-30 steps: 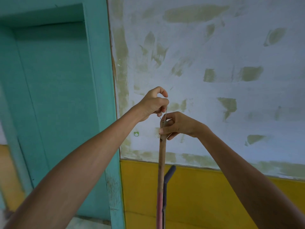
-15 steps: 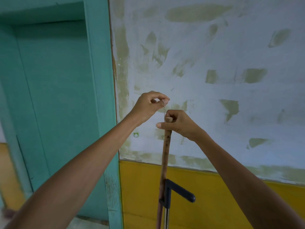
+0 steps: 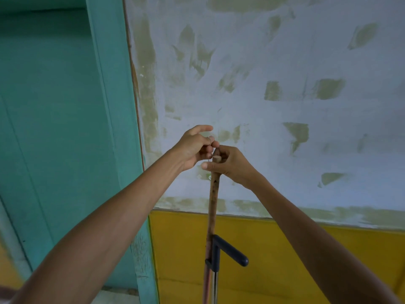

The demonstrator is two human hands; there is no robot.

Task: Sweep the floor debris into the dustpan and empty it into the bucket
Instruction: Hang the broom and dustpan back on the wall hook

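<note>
1. A teal door frame (image 3: 109, 106) fills the left side, with a recessed teal door (image 3: 50, 106) inside it.
2. The left hand (image 3: 194, 148) is raised in front of the wall, its thumb and fingertips pinched together on a thin loop of string (image 3: 209, 159) at the top of the stick; the string is too fine to follow clearly.
3. The broom handle (image 3: 213, 205), a worn wooden stick, stands nearly upright at the centre, its cut top end showing between the two hands.
4. The right hand (image 3: 232, 165) is closed around the top of the broom handle, thumb across the front, just beside and touching the left fingertips.
5. Lower down, a dark dustpan handle (image 3: 230, 252) with an angled grip stands right against the stick, its metal shaft running out of view at the bottom.
6. Behind everything is a wall (image 3: 285, 84), patchy white above and yellow below. The broom head, dustpan tray and bucket are out of view.
</note>
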